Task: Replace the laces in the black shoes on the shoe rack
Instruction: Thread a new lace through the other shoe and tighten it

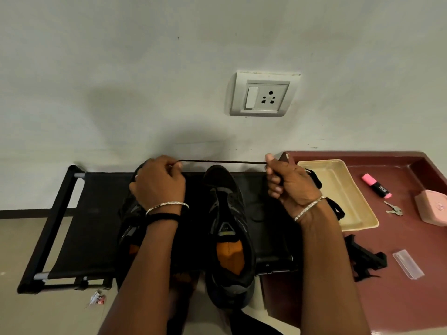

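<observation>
Black fabric shoe rack (92, 226), pale wall (145, 68), maroon table (411, 305)

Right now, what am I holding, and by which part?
A black lace, pulled straight: the left hand pinches it at one side, the right hand grips it at the other.

Socket (262, 94), tray (338, 189), pink highlighter (376, 185), perhaps keys (394, 209)

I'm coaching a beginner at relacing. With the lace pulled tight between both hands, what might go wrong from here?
The lace is taut between the left hand and right hand; if either pinch slips, an end may fall behind the shoe rack. The right-hand shoe seems to overhang the rack's front edge, so a tug might tip it off.
</observation>
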